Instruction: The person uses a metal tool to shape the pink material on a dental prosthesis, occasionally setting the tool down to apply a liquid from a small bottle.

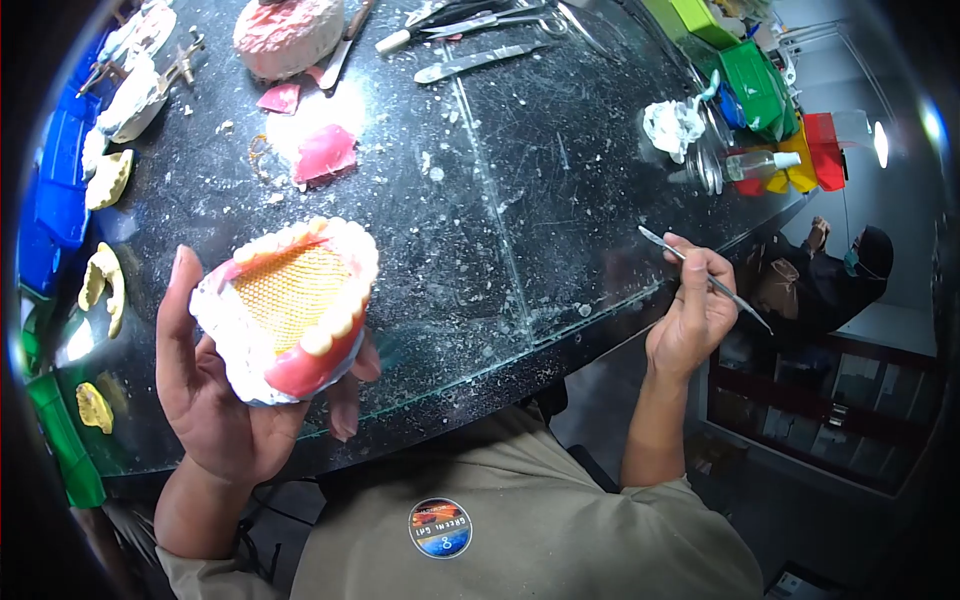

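Observation:
My left hand (235, 425) is closed around a dental cast with a denture (310, 300) on it, lifted above the black worktop. The denture has pink wax gums, a row of cream teeth and a golden mesh across the palate. White plaster shows along its left side. Over the front edge of the worktop, my right hand (695, 300) pinches a thin metal carving tool (722, 288) like a pen. The carver's flat tip points up and left, apart from the denture.
Pink wax pieces (325, 155) lie beyond the denture, near a round plaster block (290, 40), a knife (345, 48) and a metal spatula (480, 62). Yellowish casts (103, 285) line the left side by blue bins (62, 180). A spray bottle (762, 163) stands right; another person (835, 275) is beyond.

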Tool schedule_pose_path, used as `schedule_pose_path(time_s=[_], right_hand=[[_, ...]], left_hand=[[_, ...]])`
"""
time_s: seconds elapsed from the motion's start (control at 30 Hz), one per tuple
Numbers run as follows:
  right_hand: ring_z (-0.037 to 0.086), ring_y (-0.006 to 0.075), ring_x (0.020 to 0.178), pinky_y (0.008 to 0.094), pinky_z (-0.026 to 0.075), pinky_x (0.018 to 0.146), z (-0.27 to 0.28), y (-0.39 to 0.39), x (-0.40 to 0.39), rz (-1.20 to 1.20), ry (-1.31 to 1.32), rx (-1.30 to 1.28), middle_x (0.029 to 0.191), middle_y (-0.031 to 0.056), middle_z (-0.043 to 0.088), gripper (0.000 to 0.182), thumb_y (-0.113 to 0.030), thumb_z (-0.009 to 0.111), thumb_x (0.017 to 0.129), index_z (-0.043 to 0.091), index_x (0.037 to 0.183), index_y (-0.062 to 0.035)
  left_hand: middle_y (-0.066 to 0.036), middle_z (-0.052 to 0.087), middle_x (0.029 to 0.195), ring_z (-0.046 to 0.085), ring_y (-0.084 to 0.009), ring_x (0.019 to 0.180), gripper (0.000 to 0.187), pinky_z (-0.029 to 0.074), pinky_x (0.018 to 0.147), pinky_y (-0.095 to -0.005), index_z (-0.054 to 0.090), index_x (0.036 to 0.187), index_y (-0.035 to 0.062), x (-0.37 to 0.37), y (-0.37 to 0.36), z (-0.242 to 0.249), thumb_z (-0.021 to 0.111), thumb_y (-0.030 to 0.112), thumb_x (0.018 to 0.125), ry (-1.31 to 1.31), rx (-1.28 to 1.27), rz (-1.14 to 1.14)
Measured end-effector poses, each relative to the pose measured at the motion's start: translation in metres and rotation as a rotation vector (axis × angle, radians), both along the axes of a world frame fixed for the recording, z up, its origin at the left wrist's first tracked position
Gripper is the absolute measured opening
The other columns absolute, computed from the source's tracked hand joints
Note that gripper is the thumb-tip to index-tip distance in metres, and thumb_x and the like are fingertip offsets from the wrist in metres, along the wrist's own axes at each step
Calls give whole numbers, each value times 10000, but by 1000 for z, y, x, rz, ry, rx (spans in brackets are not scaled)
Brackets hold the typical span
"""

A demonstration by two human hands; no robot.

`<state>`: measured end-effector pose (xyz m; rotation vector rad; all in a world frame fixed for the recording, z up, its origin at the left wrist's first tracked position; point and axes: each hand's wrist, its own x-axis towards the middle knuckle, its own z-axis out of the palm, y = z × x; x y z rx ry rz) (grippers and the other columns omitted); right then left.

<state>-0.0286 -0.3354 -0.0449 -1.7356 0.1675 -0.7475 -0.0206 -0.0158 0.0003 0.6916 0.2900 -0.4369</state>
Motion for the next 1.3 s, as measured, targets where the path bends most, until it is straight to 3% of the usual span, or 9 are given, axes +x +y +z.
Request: schedule_pose_path(time_s=[0.07,0.2,0.27,0.3,0.37,0.43,0.53,0.67,1.3], right_hand=[[608,222,803,288,481,732,8,14,7,100,-47,49,853,195,616,128,-90,542,867,532,869,38],[621,274,790,315,485,690,31,53,33,434,-113,123,787,169,604,144,-113,537,873,518,864,30],[630,287,774,359,513,702,46,77,49,689,-150,160,779,167,603,162,-131,536,876,517,865,30],[631,279,781,371,522,713,53,90,55,779,-171,163,781,167,606,162,-129,542,873,517,866,31],[563,187,701,501,504,753,68,115,62,897,-96,23,756,121,542,220,-209,483,906,489,889,11],[558,177,672,496,517,730,73,131,70,937,-90,-110,720,114,534,235,-224,505,895,484,876,9],[555,171,655,482,527,712,72,145,71,947,-83,-189,684,105,521,244,-235,524,887,472,842,0],[554,170,646,484,528,714,64,148,68,941,-44,-162,685,108,520,245,-234,512,892,461,818,-6],[558,165,670,482,535,721,59,147,65,927,-17,-199,701,112,527,215,-197,526,883,469,833,3]], left_hand=[[-305,494,1128,604,-334,751,660,509,403,-368,367,1261,-44,-1,0,-1,205,494,915,-24,11,-11],[-278,575,934,615,-328,742,717,527,430,-361,382,1247,-59,4,5,-7,188,536,898,-95,-117,-156],[-263,588,863,620,-316,721,750,528,458,-370,389,1236,-71,3,1,1,191,561,885,62,-112,-62],[-262,588,887,621,-317,733,741,529,465,-372,381,1242,-69,4,1,2,192,554,889,62,-122,-69],[-255,582,970,626,-313,779,706,533,487,-367,356,1267,-53,3,6,-2,191,528,902,-62,-71,-119],[-247,580,1003,625,-303,815,693,537,509,-359,350,1274,-45,3,13,-4,176,517,907,-180,-16,-184],[-220,589,1002,624,-296,821,699,540,531,-348,380,1267,-19,4,15,-5,145,528,902,-101,-86,-197],[-188,601,995,625,-285,817,711,539,546,-341,412,1256,5,6,12,2,114,540,893,29,-115,-183],[-189,603,986,627,-289,822,686,537,534,-338,403,1263,6,6,13,-4,99,507,907,-80,-85,-215]])
